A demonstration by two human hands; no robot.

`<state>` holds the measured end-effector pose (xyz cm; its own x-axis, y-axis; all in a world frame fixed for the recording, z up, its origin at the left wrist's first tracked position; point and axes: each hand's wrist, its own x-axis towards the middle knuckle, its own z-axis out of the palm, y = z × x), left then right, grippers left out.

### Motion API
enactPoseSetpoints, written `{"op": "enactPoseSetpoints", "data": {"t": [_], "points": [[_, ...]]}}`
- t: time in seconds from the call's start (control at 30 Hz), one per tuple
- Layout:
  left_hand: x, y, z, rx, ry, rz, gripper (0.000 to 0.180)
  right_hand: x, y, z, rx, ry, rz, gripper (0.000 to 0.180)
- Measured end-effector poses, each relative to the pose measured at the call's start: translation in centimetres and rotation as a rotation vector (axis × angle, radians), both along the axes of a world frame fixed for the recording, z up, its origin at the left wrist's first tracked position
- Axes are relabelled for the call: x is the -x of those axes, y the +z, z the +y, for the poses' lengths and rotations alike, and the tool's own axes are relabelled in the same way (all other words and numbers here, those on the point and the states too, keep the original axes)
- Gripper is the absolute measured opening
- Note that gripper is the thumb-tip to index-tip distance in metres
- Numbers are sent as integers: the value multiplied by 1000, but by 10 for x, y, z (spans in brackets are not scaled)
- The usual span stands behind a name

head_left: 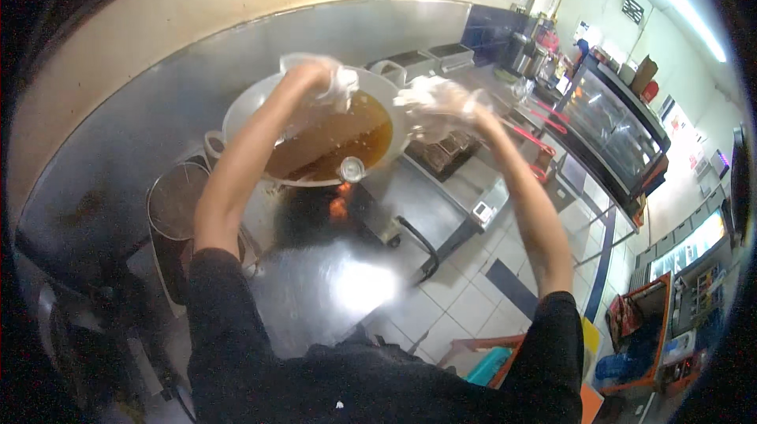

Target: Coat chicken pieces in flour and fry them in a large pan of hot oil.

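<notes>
A large wok [234,115] of brown frying oil [335,136] sits over a burner, and small pale bits float in the oil. My left hand [319,78], in a clear plastic glove, is raised over the wok's far side. Its fingers are closed around something white and blurred. My right hand [445,100], also gloved, is just beyond the wok's right rim. White, floury-looking matter covers its curled fingers, and what they hold is unclear. A round dial thermometer [352,169] is at the wok's near rim.
Flames [339,201] show under the wok's near side. A round wire strainer [177,199] rests over a container at left. Right of the wok is a tray of dark contents [443,152]; red-handled tools [524,136] lie beyond it. A glass display cabinet [607,116] stands farther right.
</notes>
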<state>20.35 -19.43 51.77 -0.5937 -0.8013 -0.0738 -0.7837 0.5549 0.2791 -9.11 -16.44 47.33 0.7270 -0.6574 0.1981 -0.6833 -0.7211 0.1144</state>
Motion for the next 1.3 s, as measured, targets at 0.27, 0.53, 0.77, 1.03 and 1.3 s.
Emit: {"op": "enactPoseSetpoints", "data": {"t": [0.27,0.53,0.77,1.03,1.3], "points": [[-17,-88,-30,-98,395,-172,43,-91,-109,-124,-148,-239,314,55],[-25,-129,-40,29,511,-140,35,-132,-157,-147,-254,-171,109,50],[-67,-124,-82,170,474,-95,35,-139,-11,-47,-309,-362,-193,65],[-28,134,6,133,261,-240,46,31,119,19,-176,-206,-378,61],[-111,202,143,810,-66,155,28,28,92,80,-150,-256,-580,21]]}}
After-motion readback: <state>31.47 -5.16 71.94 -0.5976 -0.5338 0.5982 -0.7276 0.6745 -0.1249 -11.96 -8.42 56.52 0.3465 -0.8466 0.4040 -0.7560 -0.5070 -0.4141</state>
